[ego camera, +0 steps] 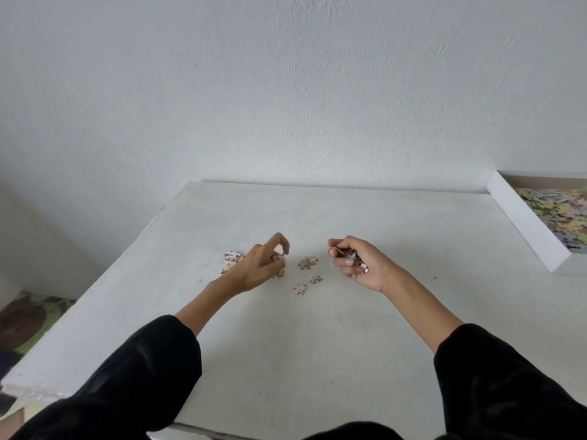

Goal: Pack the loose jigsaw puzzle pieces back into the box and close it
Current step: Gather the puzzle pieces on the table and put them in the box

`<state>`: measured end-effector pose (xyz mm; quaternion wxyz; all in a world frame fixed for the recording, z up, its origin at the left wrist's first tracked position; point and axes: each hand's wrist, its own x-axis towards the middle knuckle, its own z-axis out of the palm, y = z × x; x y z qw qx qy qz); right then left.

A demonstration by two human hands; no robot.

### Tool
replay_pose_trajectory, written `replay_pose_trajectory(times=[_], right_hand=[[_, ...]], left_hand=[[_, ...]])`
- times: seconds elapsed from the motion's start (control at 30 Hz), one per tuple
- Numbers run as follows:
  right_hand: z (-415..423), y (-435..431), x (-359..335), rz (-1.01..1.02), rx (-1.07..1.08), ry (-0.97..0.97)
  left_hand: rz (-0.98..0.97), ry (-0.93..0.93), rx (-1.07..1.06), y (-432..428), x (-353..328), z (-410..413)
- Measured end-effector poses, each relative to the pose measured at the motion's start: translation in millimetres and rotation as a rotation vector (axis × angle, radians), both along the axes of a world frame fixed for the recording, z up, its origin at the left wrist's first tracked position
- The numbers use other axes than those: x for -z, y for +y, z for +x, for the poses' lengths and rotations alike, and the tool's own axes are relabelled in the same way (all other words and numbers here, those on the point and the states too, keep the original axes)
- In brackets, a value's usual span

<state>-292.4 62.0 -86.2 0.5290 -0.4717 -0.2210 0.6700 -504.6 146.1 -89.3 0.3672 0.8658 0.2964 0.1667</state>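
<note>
Seen from the head camera, small tan and grey puzzle pieces (307,263) lie loose on the white table (317,328), with a little heap just beside the left hand (260,269), whose curled fingers pinch one. The right hand (357,265) is curled round a handful. The open white box (524,223), far right, holds pastel pieces.

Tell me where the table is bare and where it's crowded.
Bare: between right hand and box; behind both hands, toward the wall; near edge between the sleeves. Crowded: loose pieces around the left hand.
</note>
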Motion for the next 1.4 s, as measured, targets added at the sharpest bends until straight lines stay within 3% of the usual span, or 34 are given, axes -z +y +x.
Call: replay_pose_trajectory(times=[0.1, 0.17, 0.23, 0.37, 0.47, 0.6, 0.7, 0.8, 0.9, 1.1, 1.23, 1.4], right_hand=[[0, 4, 2, -0.022, 0.022, 0.157], [0, 5, 1, -0.026, 0.014, 0.109], [0, 5, 1, -0.012, 0.004, -0.132], [-5, 2, 5, 0.225, -0.017, -0.916], [-10, 5, 9, 0.344, -0.158, -1.250], [-20, 9, 4, 0.300, -0.264, -1.526], [-22, 13, -1, 0.334, -0.252, -1.567], [-21, 20, -4, 0.349, -0.314, -1.605], [-18, 21, 1, 0.397, -0.332, -1.470], [-14, 18, -2, 0.279, -0.039, -0.513], [-6, 17, -1, 0.172, 0.027, 0.051], [1, 14, 5, 0.136, 0.065, 0.177]], left_hand=[[-0.059, -0.087, -0.043, 2, -2, 3], [-0.062, -0.111, -0.031, 3, -2, 5], [-0.116, -0.145, -0.038, 5, -1, 7], [-0.122, -0.153, -0.119, 5, 2, 10], [-0.084, -0.166, -0.140, 5, -1, 8], [0.062, -0.084, -0.094, 8, -6, 0], [0.148, 0.090, 0.003, 15, -5, -6], [0.110, 0.163, 0.022, 20, -2, -10], [0.094, 0.160, 0.025, 24, -1, -10], [0.054, 0.059, 0.026, 29, -1, -9], [0.027, 0.074, 0.033, 31, -2, -7], [-0.059, 0.214, 0.093, 37, -7, -1]])
